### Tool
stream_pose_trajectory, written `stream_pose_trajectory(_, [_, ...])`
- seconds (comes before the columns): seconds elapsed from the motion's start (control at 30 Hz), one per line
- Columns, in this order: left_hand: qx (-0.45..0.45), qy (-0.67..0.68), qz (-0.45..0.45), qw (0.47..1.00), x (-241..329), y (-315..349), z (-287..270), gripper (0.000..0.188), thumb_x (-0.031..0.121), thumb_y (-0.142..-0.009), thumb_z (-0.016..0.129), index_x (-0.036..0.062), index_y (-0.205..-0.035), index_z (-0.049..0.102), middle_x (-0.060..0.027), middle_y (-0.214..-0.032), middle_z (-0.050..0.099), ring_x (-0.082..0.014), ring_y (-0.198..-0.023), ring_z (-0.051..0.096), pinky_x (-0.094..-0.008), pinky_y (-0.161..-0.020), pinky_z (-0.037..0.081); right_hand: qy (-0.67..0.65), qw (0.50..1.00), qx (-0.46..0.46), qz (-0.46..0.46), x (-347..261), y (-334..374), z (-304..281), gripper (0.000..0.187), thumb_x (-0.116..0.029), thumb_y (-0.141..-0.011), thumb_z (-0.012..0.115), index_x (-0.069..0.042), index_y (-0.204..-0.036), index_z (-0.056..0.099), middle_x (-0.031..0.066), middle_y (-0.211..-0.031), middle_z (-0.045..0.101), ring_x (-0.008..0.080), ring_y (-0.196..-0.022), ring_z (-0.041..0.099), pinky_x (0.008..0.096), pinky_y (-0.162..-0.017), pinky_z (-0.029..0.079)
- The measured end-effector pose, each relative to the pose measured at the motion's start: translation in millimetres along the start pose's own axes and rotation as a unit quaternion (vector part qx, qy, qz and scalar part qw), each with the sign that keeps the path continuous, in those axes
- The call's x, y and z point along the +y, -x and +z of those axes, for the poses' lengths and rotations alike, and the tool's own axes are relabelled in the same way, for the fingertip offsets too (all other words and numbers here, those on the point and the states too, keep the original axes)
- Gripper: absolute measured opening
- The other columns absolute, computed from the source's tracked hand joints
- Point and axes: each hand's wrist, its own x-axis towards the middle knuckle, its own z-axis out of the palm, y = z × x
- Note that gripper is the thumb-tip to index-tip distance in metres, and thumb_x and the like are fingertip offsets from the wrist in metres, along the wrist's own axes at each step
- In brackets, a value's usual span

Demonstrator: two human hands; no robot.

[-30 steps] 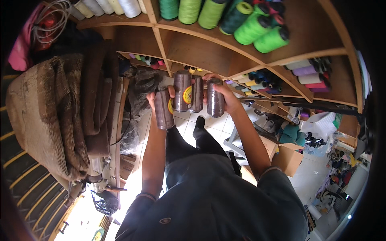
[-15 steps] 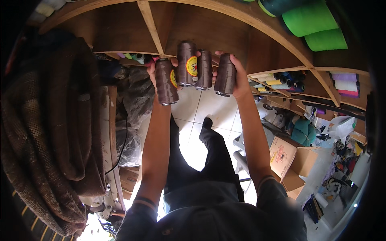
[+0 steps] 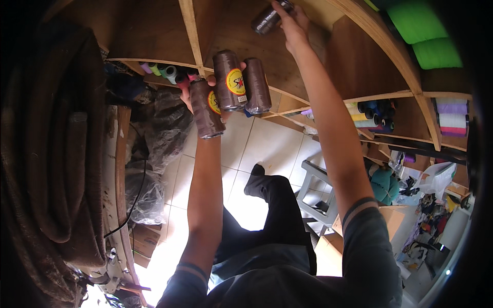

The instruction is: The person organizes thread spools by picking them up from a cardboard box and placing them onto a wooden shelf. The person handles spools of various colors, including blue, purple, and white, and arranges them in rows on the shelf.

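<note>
Your left hand (image 3: 197, 90) is clamped around three brown thread cones (image 3: 231, 90) bunched together at chest height, in front of the wooden shelf divider (image 3: 189, 31); a loosened grip could let an outer one slide out onto the tiled floor (image 3: 262, 149). Farther up, your right hand (image 3: 290, 20) pinches a fourth brown cone (image 3: 267, 19) at the upper shelf compartment (image 3: 231, 25), and at full stretch it may tip off the edge.

You get strong daylight off the white floor tiles (image 3: 267, 143), blown out near the lower left. The shelf (image 3: 154, 36) above sits in dim brown shadow, and the fabric rolls (image 3: 56, 169) at left go nearly black. Fisheye bends every shelf edge, with a dark vignette round the rim. Your raised right hand (image 3: 290, 20) looks slightly soft.
</note>
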Motion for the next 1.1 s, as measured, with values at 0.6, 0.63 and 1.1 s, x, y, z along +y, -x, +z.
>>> stream_pose_trajectory(0.6, [0.005, 0.033, 0.041, 0.999, 3, 58, -11, 0.06, 0.067, -0.076, 0.061, 0.0094, -0.091, 0.053, -0.0351, -0.143, 0.022, -0.0432, -0.125, 0.036, -0.0479, -0.098, 0.041, 0.205, 0.934, 0.017, -0.294, 10, -138, 111, 0.045, -0.017, -0.076, 0.071, 0.001, -0.115, 0.056, 0.0183, -0.108, 0.062, 0.0325, -0.105, 0.057, 0.0413, -0.089, 0.046])
stream_pose_trajectory(0.63, [0.014, 0.044, 0.046, 0.998, 5, 58, -8, 0.062, 0.066, -0.075, 0.06, 0.0058, -0.089, 0.054, -0.0336, -0.138, 0.029, -0.043, -0.123, 0.038, -0.0475, -0.097, 0.042, 0.188, 0.926, 0.038, -0.325, 14, -143, 113, 0.045, -0.019, -0.077, 0.07, 0.0, -0.115, 0.056, 0.0189, -0.109, 0.062, 0.0335, -0.106, 0.056, 0.0417, -0.09, 0.045])
stream_pose_trajectory(1.1, [0.033, 0.051, 0.052, 0.997, 10, 41, 18, 0.067, 0.065, -0.075, 0.057, -0.0018, -0.086, 0.055, -0.0314, -0.122, 0.047, -0.0442, -0.112, 0.049, -0.0462, -0.087, 0.049, 0.232, 0.93, 0.069, -0.277, 6, -90, 106, 0.047, -0.016, -0.077, 0.074, -0.002, -0.118, 0.053, 0.0172, -0.111, 0.06, 0.028, -0.109, 0.054, 0.039, -0.095, 0.043])
